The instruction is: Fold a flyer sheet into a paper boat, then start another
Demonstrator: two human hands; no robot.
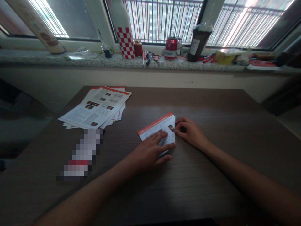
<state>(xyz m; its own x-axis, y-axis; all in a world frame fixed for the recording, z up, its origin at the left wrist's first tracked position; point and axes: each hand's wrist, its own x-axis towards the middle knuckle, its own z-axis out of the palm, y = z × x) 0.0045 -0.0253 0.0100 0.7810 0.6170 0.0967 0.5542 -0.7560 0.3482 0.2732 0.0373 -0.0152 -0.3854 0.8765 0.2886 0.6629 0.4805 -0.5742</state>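
Note:
A folded sheet of printed paper (154, 125) with an orange-red band along its upper edge lies on the brown table. Across its lower part rests my left hand (154, 150), palm down with fingers spread, hiding some of the print. At the paper's right edge, my right hand (188, 131) has thumb and index finger bent together in a pinch on the border. The paper's lower left portion is hidden under the left hand.
A stack of printed sheets (98, 108) lies at the table's far left. Nearer me is a pixelated, blurred-out object (82, 153). Along the windowsill stand a checkered bottle (125, 42), a red can (171, 48), a dark container (198, 44) and small clutter.

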